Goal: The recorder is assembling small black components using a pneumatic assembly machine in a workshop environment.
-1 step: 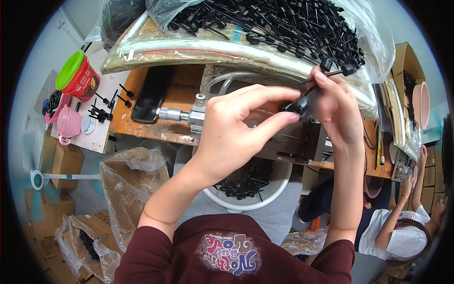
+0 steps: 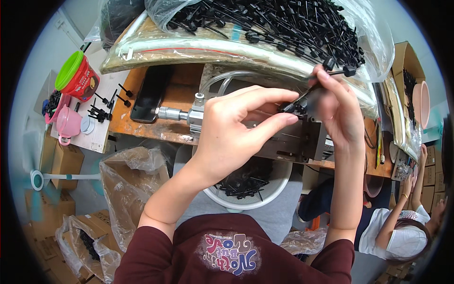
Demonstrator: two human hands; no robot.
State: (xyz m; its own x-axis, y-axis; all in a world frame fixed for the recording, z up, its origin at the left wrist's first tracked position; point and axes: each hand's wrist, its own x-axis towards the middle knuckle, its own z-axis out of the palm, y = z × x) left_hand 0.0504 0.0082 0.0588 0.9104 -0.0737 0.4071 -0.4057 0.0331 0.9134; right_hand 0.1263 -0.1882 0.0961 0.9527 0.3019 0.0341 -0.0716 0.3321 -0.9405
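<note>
My left hand [image 2: 231, 128] reaches over the bench, thumb and forefinger closing on the head of a black knob-headed pin [image 2: 288, 108]. Close beside it, my right hand [image 2: 339, 106] is closed round more black pins [image 2: 349, 71], their heads poking out above the fingertips. How many it holds is hidden by the fingers. Below both hands sits a metal clamping fixture [image 2: 307, 142] with a silver pneumatic cylinder [image 2: 174, 114] at its left. A large heap of the same pins [image 2: 283, 23] lies on a plastic-wrapped tray just beyond my hands.
A white basket [image 2: 282, 187] with pins rests at my lap. To the left are a phone [image 2: 150, 97], loose pins [image 2: 100, 113], a red tub [image 2: 85, 80] and a pink cup [image 2: 69, 124]. Plastic-lined cartons [image 2: 130, 189] stand lower left. Another person [image 2: 402, 236] works at right.
My left thumb has dropped slightly and the pin's head has shifted a little to the left. The right hand stays almost where it was.
</note>
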